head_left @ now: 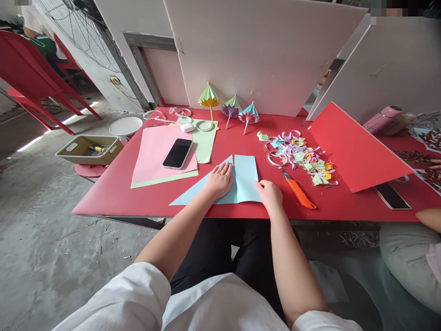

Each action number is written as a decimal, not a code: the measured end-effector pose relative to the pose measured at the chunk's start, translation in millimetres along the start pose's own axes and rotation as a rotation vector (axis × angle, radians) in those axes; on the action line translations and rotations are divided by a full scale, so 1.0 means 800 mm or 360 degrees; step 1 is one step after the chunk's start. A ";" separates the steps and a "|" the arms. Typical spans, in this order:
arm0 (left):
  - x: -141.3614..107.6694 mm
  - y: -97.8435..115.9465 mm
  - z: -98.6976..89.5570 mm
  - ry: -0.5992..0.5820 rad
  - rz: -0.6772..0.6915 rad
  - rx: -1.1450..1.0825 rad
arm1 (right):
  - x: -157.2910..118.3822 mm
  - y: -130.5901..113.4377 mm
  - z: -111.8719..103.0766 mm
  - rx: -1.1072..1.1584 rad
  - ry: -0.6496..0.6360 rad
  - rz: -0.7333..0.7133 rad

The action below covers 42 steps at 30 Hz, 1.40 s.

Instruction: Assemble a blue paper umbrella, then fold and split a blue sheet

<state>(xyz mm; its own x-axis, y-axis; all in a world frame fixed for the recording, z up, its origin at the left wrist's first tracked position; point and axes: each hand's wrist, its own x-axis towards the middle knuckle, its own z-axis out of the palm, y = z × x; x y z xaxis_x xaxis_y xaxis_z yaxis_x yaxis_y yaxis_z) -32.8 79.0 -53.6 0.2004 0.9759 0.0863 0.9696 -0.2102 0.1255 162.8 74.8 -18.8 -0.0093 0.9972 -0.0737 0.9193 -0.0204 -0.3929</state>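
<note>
A light blue sheet of paper (246,179) lies on the red table near its front edge. Its left part is folded into a triangle, and a crease separates that from the rectangular strip on the right. My left hand (220,179) rests flat on the triangle with fingers stretched out. At the strip's right edge, my right hand (269,194) pinches the paper between thumb and fingers. An orange utility knife (299,189) lies just right of my right hand. Behind it is a pile of colourful paper scraps (303,156) with a roll of tape (277,158).
Pink paper (151,147) with a phone (178,153) on it lies to the left. Several paper umbrellas (209,97) stand at the back. A red board (358,147) leans up on the right, near another phone (392,196). A person sits at far right. A bin (90,149) stands left.
</note>
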 end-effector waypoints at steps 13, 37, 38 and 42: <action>-0.001 0.001 -0.002 0.0009 -0.0005 0.0003 | -0.006 -0.002 0.010 -0.0096 0.0089 -0.0044; -0.050 0.016 -0.010 0.0056 0.0028 0.0027 | -0.033 0.006 0.006 -0.0063 0.0118 0.0055; -0.049 0.017 -0.010 0.0040 0.0021 0.0039 | -0.033 0.006 0.006 -0.0074 0.0128 0.0041; -0.047 0.017 -0.011 0.0035 0.0003 0.0062 | -0.035 0.007 0.009 -0.0101 0.0172 -0.0005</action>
<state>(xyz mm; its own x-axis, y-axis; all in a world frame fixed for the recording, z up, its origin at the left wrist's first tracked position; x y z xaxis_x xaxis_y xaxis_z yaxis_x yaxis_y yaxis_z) -28.4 38.7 -46.2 0.1993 0.9740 0.1079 0.9741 -0.2089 0.0868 165.6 46.1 -25.4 0.0271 0.9992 0.0279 0.9425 -0.0163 -0.3337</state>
